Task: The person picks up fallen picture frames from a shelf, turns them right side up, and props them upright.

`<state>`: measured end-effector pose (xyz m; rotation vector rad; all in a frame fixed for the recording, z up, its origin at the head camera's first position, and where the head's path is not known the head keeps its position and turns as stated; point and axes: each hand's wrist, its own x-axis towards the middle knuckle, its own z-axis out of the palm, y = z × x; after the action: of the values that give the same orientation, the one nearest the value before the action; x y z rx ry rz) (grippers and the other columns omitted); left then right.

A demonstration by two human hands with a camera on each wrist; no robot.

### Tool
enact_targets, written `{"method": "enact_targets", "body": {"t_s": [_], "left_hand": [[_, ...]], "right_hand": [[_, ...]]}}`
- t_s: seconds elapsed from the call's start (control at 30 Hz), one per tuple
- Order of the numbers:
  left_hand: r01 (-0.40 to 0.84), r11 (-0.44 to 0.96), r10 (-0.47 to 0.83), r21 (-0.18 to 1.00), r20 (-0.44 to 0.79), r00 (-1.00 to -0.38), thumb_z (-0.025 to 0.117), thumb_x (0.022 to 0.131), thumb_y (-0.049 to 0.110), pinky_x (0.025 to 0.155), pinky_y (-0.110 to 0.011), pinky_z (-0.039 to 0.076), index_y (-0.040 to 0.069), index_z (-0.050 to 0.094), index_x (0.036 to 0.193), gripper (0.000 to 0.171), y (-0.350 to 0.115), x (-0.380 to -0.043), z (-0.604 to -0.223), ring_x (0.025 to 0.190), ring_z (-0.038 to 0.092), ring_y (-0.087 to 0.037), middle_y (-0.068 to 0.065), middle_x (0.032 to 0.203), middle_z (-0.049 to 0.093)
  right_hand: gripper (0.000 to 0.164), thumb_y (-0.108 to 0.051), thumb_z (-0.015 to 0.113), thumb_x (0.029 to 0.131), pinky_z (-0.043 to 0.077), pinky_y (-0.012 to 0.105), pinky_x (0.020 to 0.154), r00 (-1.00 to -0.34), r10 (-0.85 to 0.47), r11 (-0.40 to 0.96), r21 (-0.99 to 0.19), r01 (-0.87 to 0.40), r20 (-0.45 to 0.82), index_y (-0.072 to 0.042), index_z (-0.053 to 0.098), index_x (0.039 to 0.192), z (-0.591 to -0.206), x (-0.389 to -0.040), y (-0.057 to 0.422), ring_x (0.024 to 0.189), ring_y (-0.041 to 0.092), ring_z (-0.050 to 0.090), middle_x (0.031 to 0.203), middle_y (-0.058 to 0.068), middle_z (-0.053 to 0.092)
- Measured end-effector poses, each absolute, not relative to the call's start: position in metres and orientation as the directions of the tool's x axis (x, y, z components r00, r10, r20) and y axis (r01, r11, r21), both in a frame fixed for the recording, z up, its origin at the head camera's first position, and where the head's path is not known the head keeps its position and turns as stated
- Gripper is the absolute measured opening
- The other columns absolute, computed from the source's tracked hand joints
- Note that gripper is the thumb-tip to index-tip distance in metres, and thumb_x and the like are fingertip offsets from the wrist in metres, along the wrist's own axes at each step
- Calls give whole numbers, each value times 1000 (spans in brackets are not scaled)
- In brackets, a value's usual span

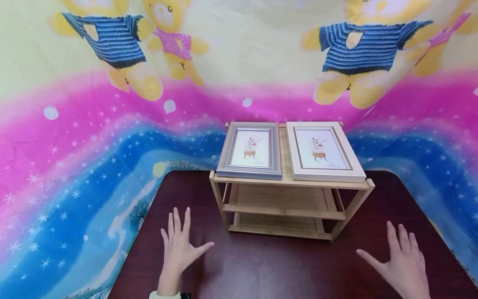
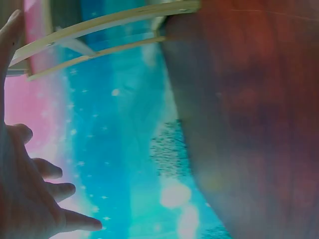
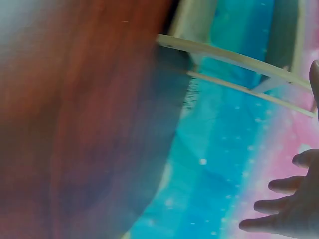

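Left hand (image 1: 179,247) and right hand (image 1: 405,263), fingers wide, bottom foreground — two framed pictures (image 1: 252,149) atop wooden rack (image 1: 284,211), centre; bear-print cloth (image 1: 246,62) behind

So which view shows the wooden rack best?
Head: the wooden rack fits fully in the picture, lower shelves visible, silver frame and white frame on top. Left wrist catches only part, cropped at upper left; right wrist only part, cropped at upper right.
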<state>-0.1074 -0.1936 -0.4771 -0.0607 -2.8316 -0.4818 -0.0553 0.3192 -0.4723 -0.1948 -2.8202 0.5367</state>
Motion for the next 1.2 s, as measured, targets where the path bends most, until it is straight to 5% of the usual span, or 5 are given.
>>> {"method": "enact_targets", "body": {"t_s": [0.43,0.57,0.67,0.93,1.2], "left_hand": [[296,795,46,530,432,-900,75,67,46,98,-63,20,18,16,147,104,-188,-127,-409,134,16,-36,-12,150,17],[398,718,69,570,512,-856,72,70,42,98,-61,23,15,23,146,94,-184,-136,-388,132,25,-33,-10,147,27],[481,661,95,575,572,-815,69,73,44,98,-59,25,14,28,144,87,-178,-144,-374,130,30,-32,-11,144,33],[585,581,156,566,628,-763,53,78,64,99,-57,27,12,31,143,86,-162,-165,-346,128,33,-30,-11,142,36],[563,586,189,583,577,-795,47,77,70,100,-56,26,12,31,143,89,-150,-185,-332,129,32,-29,-11,142,37]], "right_hand": [[91,-26,75,73,15,56,103,-883,186,814,-571,-107,430,-10,22,145,-386,-66,302,132,33,23,141,25,30],[82,-16,79,67,27,17,99,-818,196,778,-593,-206,541,-16,40,139,-362,-75,288,116,-12,37,131,-11,48],[80,-6,81,62,26,0,83,-782,167,738,-603,-305,600,-15,48,133,-347,-82,277,99,-21,40,118,-33,46],[77,1,83,53,34,11,78,-698,49,709,-517,-479,714,-6,56,125,-318,-106,243,95,-6,49,116,-12,58],[76,-24,84,59,35,55,85,-777,-59,741,-493,-455,627,-1,52,125,-304,-133,212,112,38,44,121,22,54]]}}
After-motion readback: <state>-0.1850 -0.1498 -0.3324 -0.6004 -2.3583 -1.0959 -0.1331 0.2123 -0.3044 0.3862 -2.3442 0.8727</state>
